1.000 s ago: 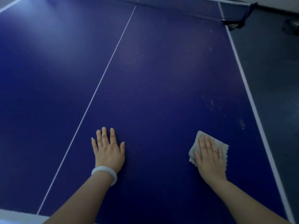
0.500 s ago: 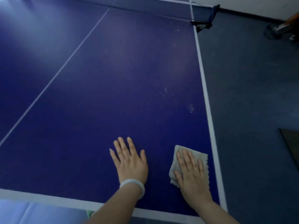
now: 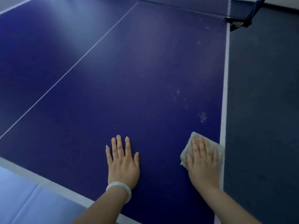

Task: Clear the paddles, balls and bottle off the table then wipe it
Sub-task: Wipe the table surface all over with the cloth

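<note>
Dark blue desk (image 3: 145,78) fills the view. A soft, limp cloth (image 3: 192,141) is pressed flat at the near right edge by the right hand (image 3: 202,160), fingers straight. The left hand (image 3: 123,162) rests flat, holding nothing. The cloth is judged light and likely to bunch, so a spread palm on its middle suits best.

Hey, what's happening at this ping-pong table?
A person is wiping the blue table. The right hand presses a folded grey cloth flat near the table's right edge, while the left hand, with a pale bracelet on the wrist, rests flat on the surface beside it. No paddles, balls or bottle are in view. Some whitish specks lie just ahead of the cloth.
</note>
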Motion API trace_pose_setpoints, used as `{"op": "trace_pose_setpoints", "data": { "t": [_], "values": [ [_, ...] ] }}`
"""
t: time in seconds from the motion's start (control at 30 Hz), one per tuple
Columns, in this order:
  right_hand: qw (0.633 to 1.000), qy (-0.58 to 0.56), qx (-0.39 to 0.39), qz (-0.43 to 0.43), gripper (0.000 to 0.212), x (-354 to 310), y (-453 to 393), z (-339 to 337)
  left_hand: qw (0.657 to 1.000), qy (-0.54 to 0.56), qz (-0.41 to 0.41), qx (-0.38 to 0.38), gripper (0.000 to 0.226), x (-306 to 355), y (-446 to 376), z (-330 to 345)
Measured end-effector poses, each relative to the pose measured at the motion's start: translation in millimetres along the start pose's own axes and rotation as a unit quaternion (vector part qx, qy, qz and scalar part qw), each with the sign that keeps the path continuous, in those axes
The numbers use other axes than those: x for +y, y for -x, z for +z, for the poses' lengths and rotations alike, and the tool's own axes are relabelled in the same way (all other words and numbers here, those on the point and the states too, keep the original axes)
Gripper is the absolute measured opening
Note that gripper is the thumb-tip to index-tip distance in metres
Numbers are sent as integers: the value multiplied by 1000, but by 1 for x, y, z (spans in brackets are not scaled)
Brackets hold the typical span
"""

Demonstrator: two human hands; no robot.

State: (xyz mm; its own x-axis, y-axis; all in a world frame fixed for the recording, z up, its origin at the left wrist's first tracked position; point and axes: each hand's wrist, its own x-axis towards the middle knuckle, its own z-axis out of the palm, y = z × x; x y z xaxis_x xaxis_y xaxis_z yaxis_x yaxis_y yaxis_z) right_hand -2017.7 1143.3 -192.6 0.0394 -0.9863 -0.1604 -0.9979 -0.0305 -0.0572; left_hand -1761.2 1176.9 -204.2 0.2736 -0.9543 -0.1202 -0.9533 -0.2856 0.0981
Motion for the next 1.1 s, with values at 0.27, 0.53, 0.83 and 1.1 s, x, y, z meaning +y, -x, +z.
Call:
{"op": "trace_pose_setpoints", "data": {
  "t": [0.27,0.53,0.83,1.1],
  "values": [
    [946,8,-21,-324,65,-43,-13,-1,1000,-7,-5,-10,66,2,0,-6],
    [978,5,-32,-204,62,46,-61,-15,999,13,-30,1,72,5,1,-6],
    [931,8,-43,-362,67,76,-69,-21,958,147,-247,17,62,140,-5,-19],
    [828,73,-57,-553,66,154,-157,-29,922,57,-383,22,72,246,-3,13]
  ]
}}
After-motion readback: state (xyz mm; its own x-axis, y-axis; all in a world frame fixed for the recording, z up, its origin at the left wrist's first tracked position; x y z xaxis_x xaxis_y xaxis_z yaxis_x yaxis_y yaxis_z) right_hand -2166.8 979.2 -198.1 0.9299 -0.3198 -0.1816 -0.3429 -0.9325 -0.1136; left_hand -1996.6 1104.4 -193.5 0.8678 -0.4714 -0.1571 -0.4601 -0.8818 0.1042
